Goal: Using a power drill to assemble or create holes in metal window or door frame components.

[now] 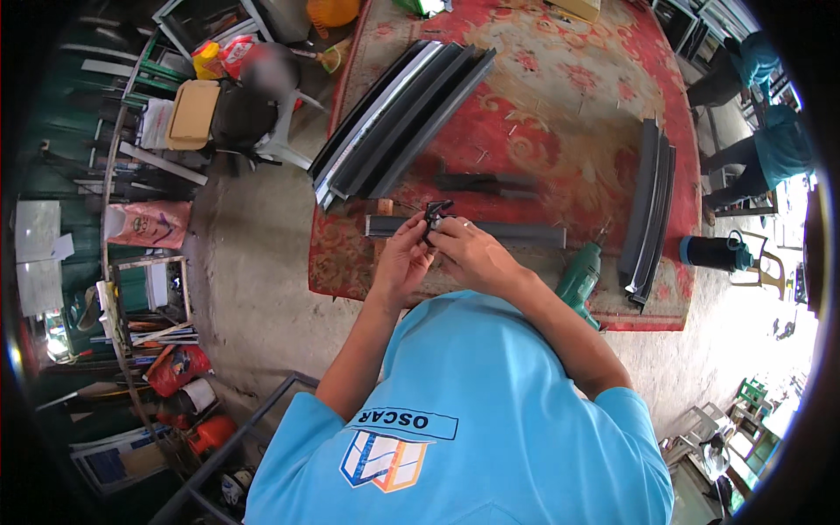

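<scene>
Both my hands are raised over the near edge of the table, fingers closed around a small black fitting (435, 212) whose exact kind I cannot make out. My left hand (405, 256) pinches it from the left. From the other side, my right hand (474, 252), with a ring on one finger, grips it too. Behind and partly below the hands lies a dark grey profile bar (529, 234), resting crosswise near a small wooden block (385, 207). A green power drill (579, 278) lies to the right of my right forearm, its bit pointing away.
A red patterned cloth (560, 105) covers the table, with scattered screws on it. Stacks of dark profiles lie at left (407, 118) and right (647, 214). Black strips (486, 184) lie beyond the bar. A dark bottle (713, 252) is at right. Two people (779, 144) stand far right.
</scene>
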Action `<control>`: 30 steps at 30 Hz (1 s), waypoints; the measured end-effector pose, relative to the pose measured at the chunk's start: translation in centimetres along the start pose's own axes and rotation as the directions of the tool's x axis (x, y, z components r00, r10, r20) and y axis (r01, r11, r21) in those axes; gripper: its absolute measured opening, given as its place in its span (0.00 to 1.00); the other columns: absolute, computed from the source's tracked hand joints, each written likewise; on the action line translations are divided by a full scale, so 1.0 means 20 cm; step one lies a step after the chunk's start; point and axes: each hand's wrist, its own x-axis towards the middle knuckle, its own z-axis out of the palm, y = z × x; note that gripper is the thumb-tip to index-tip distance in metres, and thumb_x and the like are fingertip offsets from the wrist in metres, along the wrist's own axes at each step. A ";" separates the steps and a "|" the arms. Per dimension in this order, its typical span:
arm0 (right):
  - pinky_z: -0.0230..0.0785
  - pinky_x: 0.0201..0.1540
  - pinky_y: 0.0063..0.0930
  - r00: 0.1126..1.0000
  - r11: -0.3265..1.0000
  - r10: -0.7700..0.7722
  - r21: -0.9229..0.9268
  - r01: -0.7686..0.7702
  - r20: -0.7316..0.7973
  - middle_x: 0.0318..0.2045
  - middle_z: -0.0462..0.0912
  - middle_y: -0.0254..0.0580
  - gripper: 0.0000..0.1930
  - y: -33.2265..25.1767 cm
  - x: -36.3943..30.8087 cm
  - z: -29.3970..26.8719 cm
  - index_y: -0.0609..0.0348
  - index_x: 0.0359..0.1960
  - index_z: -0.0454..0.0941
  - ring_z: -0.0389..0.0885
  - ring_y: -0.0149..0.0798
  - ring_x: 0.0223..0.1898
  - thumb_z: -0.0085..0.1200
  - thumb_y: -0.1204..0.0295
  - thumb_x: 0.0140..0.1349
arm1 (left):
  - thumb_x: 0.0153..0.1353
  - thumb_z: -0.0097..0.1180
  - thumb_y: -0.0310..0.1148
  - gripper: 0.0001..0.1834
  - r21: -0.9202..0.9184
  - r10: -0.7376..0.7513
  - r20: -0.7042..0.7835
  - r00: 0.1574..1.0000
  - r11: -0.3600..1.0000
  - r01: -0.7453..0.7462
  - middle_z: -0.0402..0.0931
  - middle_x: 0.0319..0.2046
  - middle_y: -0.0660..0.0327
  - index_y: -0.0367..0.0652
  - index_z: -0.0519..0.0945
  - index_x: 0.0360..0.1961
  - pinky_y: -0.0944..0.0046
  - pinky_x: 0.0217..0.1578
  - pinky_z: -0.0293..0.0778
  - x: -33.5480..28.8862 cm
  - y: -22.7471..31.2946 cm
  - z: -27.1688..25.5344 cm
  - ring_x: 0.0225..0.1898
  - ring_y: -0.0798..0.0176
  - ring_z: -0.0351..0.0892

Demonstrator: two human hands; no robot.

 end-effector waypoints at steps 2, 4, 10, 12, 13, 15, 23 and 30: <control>0.79 0.46 0.44 0.999 0.999 -0.045 -0.003 0.045 -0.021 0.40 0.80 0.48 0.14 -0.03 0.00 0.00 0.66 0.44 0.80 0.82 0.54 0.40 0.68 0.78 0.57 | 0.74 0.59 0.30 0.15 -0.052 -0.031 -0.017 0.999 0.998 0.030 0.82 0.50 0.59 0.44 0.77 0.59 0.65 0.48 0.81 -0.01 0.03 0.00 0.46 0.64 0.84; 0.78 0.49 0.40 0.974 0.886 0.225 0.422 -0.194 -0.025 0.41 0.83 0.50 0.12 -0.03 -0.01 -0.01 0.64 0.45 0.78 0.84 0.52 0.44 0.65 0.77 0.61 | 0.74 0.58 0.29 0.17 -0.054 -0.078 0.032 0.996 0.995 0.079 0.82 0.50 0.59 0.45 0.74 0.61 0.65 0.44 0.84 -0.03 0.04 0.01 0.44 0.65 0.85; 0.79 0.46 0.37 0.880 0.771 0.474 0.476 -0.423 0.014 0.40 0.86 0.47 0.19 0.01 -0.01 -0.08 0.66 0.50 0.80 0.86 0.41 0.41 0.69 0.77 0.57 | 0.74 0.58 0.32 0.23 0.116 -0.156 0.037 0.987 0.982 0.151 0.80 0.51 0.58 0.46 0.66 0.67 0.58 0.47 0.84 -0.11 0.01 0.07 0.46 0.63 0.84; 0.79 0.44 0.37 0.854 0.759 0.508 0.409 -0.506 0.112 0.39 0.86 0.48 0.16 -0.03 -0.04 -0.09 0.65 0.48 0.83 0.87 0.43 0.41 0.66 0.80 0.57 | 0.74 0.59 0.33 0.25 0.144 -0.140 0.071 0.988 0.981 0.129 0.79 0.54 0.57 0.45 0.65 0.68 0.56 0.51 0.82 -0.13 0.00 0.10 0.50 0.61 0.83; 0.79 0.44 0.37 0.890 0.780 0.448 0.449 -0.435 0.085 0.39 0.86 0.48 0.16 -0.05 -0.04 -0.08 0.65 0.48 0.83 0.87 0.43 0.41 0.66 0.80 0.57 | 0.74 0.59 0.35 0.27 0.155 -0.143 0.097 0.985 0.980 0.127 0.77 0.57 0.56 0.44 0.65 0.69 0.54 0.55 0.80 -0.14 -0.01 0.11 0.55 0.60 0.81; 0.80 0.44 0.39 0.888 0.740 0.452 0.593 -0.317 -0.088 0.39 0.86 0.50 0.13 -0.09 -0.04 -0.07 0.66 0.45 0.84 0.88 0.49 0.39 0.65 0.79 0.58 | 0.75 0.58 0.38 0.27 0.145 -0.151 0.180 0.972 0.981 0.126 0.76 0.59 0.55 0.43 0.64 0.70 0.52 0.60 0.78 -0.16 -0.02 0.12 0.59 0.58 0.78; 0.68 0.62 0.47 0.968 0.953 0.218 -0.241 -0.185 0.120 0.61 0.78 0.47 0.15 -0.04 -0.07 -0.04 0.59 0.52 0.85 0.74 0.54 0.63 0.61 0.73 0.63 | 0.82 0.39 0.50 0.27 -0.102 -0.124 0.078 0.989 0.986 0.132 0.75 0.63 0.52 0.40 0.72 0.65 0.47 0.67 0.71 -0.11 -0.08 0.12 0.66 0.52 0.74; 0.36 0.80 0.62 0.878 0.998 0.057 -0.058 -0.034 0.474 0.78 0.52 0.67 0.47 -0.10 -0.05 0.01 0.75 0.76 0.55 0.43 0.65 0.81 0.36 0.38 0.76 | 0.81 0.35 0.55 0.33 -0.140 0.035 -0.095 0.995 0.989 -0.048 0.65 0.71 0.51 0.42 0.64 0.74 0.46 0.72 0.64 -0.07 -0.07 0.14 0.72 0.47 0.67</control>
